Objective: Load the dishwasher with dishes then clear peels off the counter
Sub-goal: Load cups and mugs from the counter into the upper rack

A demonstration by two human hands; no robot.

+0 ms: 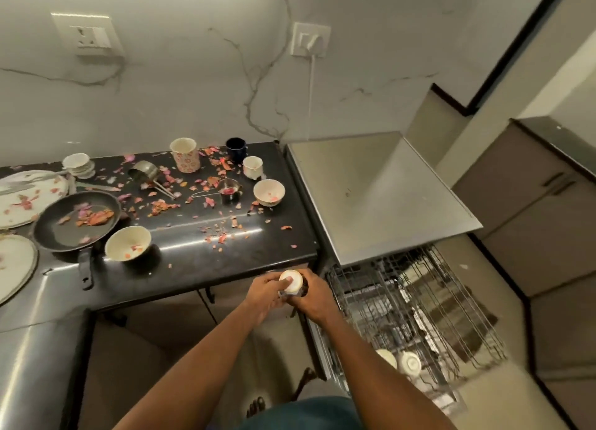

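- On the far left we are leaving the large white floral plates (30, 197) lying at the counter's end; reaching for them across the black frying pan (75, 221), a sleeve or arm is likely to catch its handle, which is jutting toward the black stone counter's (193, 268) front edge.
- Next along, the cream ceramic bowl (128, 243) is sitting just beside that pan and near the edge, with peel bits inside; tipping it carelessly is going to scatter them onto the floor.
- The pink and orange peels (222, 233) are lying strewn among the remaining cups; we are judging that lifting dishes through them risks dragging scraps off the front.
- In the middle, below the counter's edge, our left hand (263, 295) is curling round a small white patterned cup (291, 282), thumb resting on its rim, and our right hand (314, 297) is wrapping its other side. Both are gripping it over open floor, so a slack hold here means a drop and a break.
- To the right, the pulled-out wire dishwasher rack (416, 310) is waiting, with two white dishes (398, 362) already standing near its front; setting the cup down crooked could knock them or leave it toppling between the wires.
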